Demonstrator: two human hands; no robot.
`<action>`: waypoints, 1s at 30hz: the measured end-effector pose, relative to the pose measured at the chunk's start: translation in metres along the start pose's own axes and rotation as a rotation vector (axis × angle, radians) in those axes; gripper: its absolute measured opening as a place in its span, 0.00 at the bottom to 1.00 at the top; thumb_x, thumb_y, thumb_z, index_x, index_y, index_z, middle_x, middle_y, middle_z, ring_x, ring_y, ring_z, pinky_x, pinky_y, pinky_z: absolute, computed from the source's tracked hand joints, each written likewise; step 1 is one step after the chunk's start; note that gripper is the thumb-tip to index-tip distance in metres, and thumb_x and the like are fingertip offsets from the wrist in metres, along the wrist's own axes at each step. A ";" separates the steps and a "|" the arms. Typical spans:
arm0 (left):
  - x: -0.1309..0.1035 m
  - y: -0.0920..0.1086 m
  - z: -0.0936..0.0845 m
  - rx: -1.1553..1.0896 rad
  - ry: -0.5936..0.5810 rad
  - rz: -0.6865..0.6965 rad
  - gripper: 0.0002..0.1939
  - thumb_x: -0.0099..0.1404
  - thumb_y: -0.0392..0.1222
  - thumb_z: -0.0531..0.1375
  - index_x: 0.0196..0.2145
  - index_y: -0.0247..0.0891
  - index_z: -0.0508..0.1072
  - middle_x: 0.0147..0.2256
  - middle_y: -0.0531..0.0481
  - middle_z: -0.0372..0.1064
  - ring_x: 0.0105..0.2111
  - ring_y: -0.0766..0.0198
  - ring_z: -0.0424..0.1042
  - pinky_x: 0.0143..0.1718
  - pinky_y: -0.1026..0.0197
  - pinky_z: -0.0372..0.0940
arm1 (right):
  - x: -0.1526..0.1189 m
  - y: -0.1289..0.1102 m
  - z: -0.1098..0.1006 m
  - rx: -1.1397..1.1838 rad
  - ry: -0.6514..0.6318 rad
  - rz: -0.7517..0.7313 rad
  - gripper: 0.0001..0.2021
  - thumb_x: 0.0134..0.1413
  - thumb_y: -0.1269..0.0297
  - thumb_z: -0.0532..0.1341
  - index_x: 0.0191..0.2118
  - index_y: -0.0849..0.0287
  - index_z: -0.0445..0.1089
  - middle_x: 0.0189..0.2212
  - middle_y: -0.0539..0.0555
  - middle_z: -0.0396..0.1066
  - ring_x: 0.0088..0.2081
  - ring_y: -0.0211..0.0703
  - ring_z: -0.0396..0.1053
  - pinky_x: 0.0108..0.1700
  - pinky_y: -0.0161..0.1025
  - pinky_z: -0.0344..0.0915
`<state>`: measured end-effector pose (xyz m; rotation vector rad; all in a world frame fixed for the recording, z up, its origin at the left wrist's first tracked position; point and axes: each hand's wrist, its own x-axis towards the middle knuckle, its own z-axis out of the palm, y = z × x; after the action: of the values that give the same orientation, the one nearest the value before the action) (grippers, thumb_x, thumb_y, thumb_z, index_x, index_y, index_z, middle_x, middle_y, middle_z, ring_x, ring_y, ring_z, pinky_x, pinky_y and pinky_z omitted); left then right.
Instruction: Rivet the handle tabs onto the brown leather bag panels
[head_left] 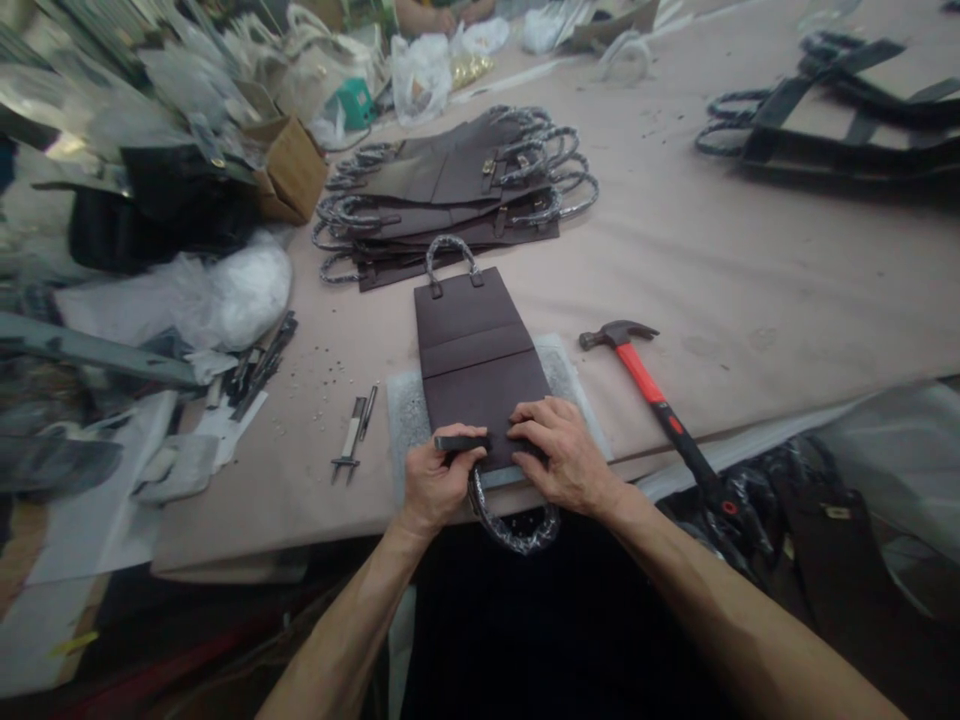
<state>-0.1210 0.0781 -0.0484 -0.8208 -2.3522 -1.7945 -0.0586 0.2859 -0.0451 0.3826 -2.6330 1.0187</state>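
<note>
A flat dark brown bag panel lies on a grey foam pad at the table's near edge. It has a wrapped handle at its far end and another wrapped handle hanging over the table edge. My left hand pinches a small dark strap piece at the panel's near left corner. My right hand presses flat on the panel's near edge, just right of the strap.
A red-handled hammer lies right of the pad. Dividers and a pen-like tool lie to the left. A stack of finished panels sits behind. Cardboard box, plastic bags and dark material crowd the left; straps far right.
</note>
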 end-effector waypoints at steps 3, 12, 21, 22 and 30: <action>0.000 0.001 0.001 0.021 -0.003 0.006 0.05 0.64 0.35 0.66 0.40 0.38 0.78 0.39 0.48 0.80 0.40 0.59 0.80 0.46 0.59 0.76 | 0.000 0.001 0.000 0.002 0.009 -0.005 0.10 0.57 0.70 0.64 0.46 0.59 0.71 0.48 0.56 0.70 0.49 0.52 0.63 0.54 0.52 0.57; 0.002 0.007 0.002 0.084 -0.020 -0.071 0.05 0.64 0.39 0.65 0.39 0.40 0.79 0.39 0.48 0.80 0.40 0.57 0.79 0.47 0.55 0.76 | 0.000 0.000 -0.001 0.001 0.000 0.007 0.10 0.58 0.69 0.63 0.45 0.57 0.71 0.49 0.57 0.69 0.50 0.54 0.63 0.54 0.54 0.58; -0.001 0.002 0.007 0.138 -0.004 -0.015 0.05 0.66 0.38 0.64 0.39 0.40 0.79 0.39 0.49 0.79 0.40 0.58 0.78 0.46 0.57 0.75 | -0.001 0.000 -0.002 -0.008 -0.003 -0.003 0.09 0.58 0.70 0.63 0.45 0.58 0.70 0.48 0.57 0.69 0.48 0.53 0.62 0.53 0.53 0.59; -0.001 0.002 0.007 0.144 -0.005 -0.001 0.05 0.66 0.38 0.63 0.39 0.40 0.79 0.38 0.49 0.79 0.40 0.58 0.78 0.46 0.58 0.75 | -0.001 0.000 -0.002 -0.010 -0.001 -0.002 0.10 0.57 0.70 0.64 0.45 0.59 0.70 0.48 0.57 0.69 0.48 0.53 0.62 0.53 0.53 0.59; 0.000 -0.002 0.013 0.257 -0.007 0.074 0.05 0.67 0.38 0.61 0.40 0.41 0.77 0.38 0.48 0.78 0.40 0.57 0.78 0.46 0.57 0.74 | -0.004 -0.004 -0.005 0.044 0.019 -0.027 0.10 0.58 0.70 0.63 0.46 0.58 0.70 0.49 0.59 0.68 0.50 0.55 0.63 0.54 0.54 0.61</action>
<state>-0.1191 0.0894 -0.0543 -0.8639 -2.4519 -1.4249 -0.0520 0.2869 -0.0403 0.4154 -2.5847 1.0681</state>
